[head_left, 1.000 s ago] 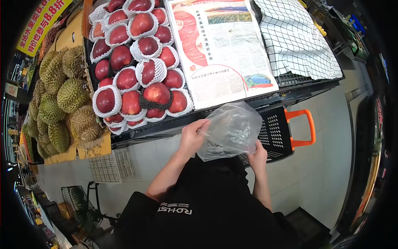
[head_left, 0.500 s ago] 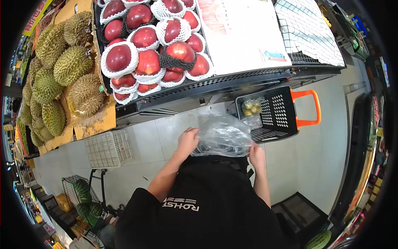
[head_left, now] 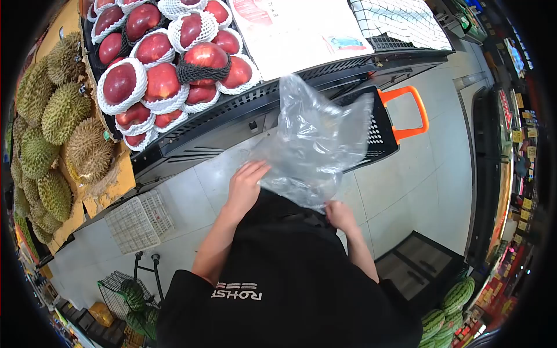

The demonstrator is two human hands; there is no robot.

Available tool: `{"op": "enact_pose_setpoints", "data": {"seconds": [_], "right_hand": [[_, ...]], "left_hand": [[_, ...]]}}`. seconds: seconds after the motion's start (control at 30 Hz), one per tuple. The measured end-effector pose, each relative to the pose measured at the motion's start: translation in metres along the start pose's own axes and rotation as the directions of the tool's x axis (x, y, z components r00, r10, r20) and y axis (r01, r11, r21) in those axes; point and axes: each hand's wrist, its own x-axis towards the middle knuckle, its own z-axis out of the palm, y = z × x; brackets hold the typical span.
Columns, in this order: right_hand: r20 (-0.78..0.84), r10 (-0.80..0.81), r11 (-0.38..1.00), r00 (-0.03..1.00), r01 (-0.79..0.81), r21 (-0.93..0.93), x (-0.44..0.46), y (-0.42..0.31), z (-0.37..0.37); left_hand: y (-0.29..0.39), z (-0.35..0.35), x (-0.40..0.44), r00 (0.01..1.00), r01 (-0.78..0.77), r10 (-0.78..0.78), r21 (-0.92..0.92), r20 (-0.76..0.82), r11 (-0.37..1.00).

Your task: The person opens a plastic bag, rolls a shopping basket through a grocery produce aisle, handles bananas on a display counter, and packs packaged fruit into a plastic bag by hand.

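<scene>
Partly hidden basket (head_left: 383, 137), plastic bag (head_left: 310, 142) in front

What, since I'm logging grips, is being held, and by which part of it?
A clear, crumpled plastic bag, held at its near edge by left hand and right hand.

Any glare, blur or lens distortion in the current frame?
Head view: the flat white printed paper sheet looks overexposed, much print washed out; head view: the wrinkled clear plastic bag carries bright reflections, its right edge slightly smeared; head view: strong fisheye curvature, black corners.
</scene>
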Motion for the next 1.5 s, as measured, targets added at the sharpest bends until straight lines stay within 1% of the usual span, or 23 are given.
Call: {"op": "enact_pose_setpoints", "data": {"seconds": [0.03,0.1,0.17,0.33,0.4,0.43,0.5,0.6,0.63,0.7,0.73,0.8,0.83,0.87,0.9,0.93,1.0,1.13,1.27,1.33,1.4,1.43,1.5], "right_hand": [[-0.070,-0.066,0.989,0.995,0.075,0.128,-0.011,-0.003,0.008],[-0.041,0.035,0.980,0.999,-0.026,0.195,-0.015,-0.007,-0.001],[0.091,0.218,0.858,0.972,-0.235,0.457,-0.005,-0.023,-0.028],[-0.060,0.222,0.713,0.973,-0.120,0.690,0.001,-0.025,-0.027],[-0.066,0.251,0.388,0.966,-0.038,0.921,-0.001,-0.019,-0.025],[-0.060,0.248,0.389,0.967,-0.043,0.920,-0.001,-0.013,-0.020],[0.008,0.265,0.475,0.964,-0.138,0.869,0.003,-0.009,-0.017],[-0.069,0.274,0.766,0.959,-0.174,0.619,0.003,-0.027,-0.041],[-0.064,0.271,0.770,0.961,-0.176,0.614,-0.001,-0.033,-0.052],[-0.476,0.155,0.700,0.866,0.243,0.672,-0.006,-0.046,-0.076],[-0.470,0.152,0.701,0.870,0.240,0.671,-0.014,-0.059,-0.089],[-0.778,0.200,0.678,0.595,0.489,0.549,-0.032,-0.082,-0.105],[-0.778,0.187,0.677,0.600,0.495,0.545,-0.025,-0.065,-0.090],[-0.472,0.107,0.782,0.875,0.218,0.583,-0.017,-0.033,-0.060],[-0.072,0.089,0.876,0.993,-0.044,0.481,-0.012,-0.014,-0.046],[-0.073,0.077,0.878,0.994,-0.033,0.478,-0.012,-0.012,-0.046],[0.052,0.184,0.840,0.982,-0.184,0.511,-0.014,-0.012,-0.048],[-0.077,0.124,0.598,0.989,-0.013,0.802,0.005,-0.025,-0.065],[-0.062,0.011,0.483,0.998,0.049,0.874,0.007,-0.021,-0.088],[-0.045,-0.034,0.461,0.998,0.055,0.885,0.002,-0.006,-0.099],[0.014,-0.137,0.419,0.991,0.045,0.907,-0.001,0.021,-0.110],[0.019,-0.140,0.422,0.990,0.042,0.906,0.000,0.024,-0.116],[-0.034,-0.081,0.692,0.996,0.081,0.717,0.002,0.021,-0.134]], "left_hand": [[-0.004,0.002,-0.015,0.994,0.108,-0.108,-0.005,-0.008,0.994],[-0.003,0.005,-0.036,0.974,0.225,-0.224,-0.013,0.022,0.974],[0.000,0.002,-0.031,0.942,0.285,-0.291,-0.059,-0.168,0.957],[-0.014,0.006,-0.034,0.847,0.400,-0.385,-0.038,-0.366,0.916],[-0.023,0.007,-0.048,0.776,0.585,-0.567,-0.022,-0.277,0.811],[-0.027,0.006,-0.054,0.772,0.590,-0.572,-0.021,-0.277,0.807],[-0.034,0.004,-0.064,0.528,0.834,-0.841,0.117,0.119,0.540],[-0.049,0.013,-0.079,0.621,0.783,-0.781,-0.049,0.059,0.619],[-0.033,0.003,-0.064,0.615,0.789,-0.787,-0.052,0.058,0.613],[0.004,-0.028,-0.030,0.724,0.499,-0.630,-0.417,-0.281,0.759],[0.024,-0.049,-0.023,0.718,0.506,-0.637,-0.418,-0.281,0.755],[0.063,-0.082,-0.029,0.876,0.156,-0.239,-0.222,-0.418,0.962],[0.065,-0.076,-0.039,0.947,0.104,-0.113,-0.046,-0.302,0.994],[0.046,-0.057,-0.059,0.961,0.252,-0.258,-0.069,-0.097,0.965],[0.026,-0.044,-0.077,0.914,0.398,-0.390,-0.060,0.109,0.915],[0.020,-0.049,-0.084,0.914,0.401,-0.394,-0.057,0.098,0.914],[0.019,-0.060,-0.095,0.726,0.671,-0.629,-0.085,0.278,0.737],[0.007,-0.075,-0.077,0.653,0.751,-0.671,-0.190,0.351,0.632],[0.011,-0.079,-0.071,0.623,0.780,-0.662,-0.265,0.417,0.567],[0.008,-0.076,-0.078,0.790,0.602,-0.563,-0.479,0.241,0.639],[0.018,-0.080,-0.071,0.784,0.598,-0.571,-0.539,0.242,0.593],[0.027,-0.083,-0.063,0.781,0.586,-0.576,-0.600,0.241,0.544],[0.049,-0.081,-0.036,0.844,0.506,-0.495,-0.610,0.205,0.610]]}}
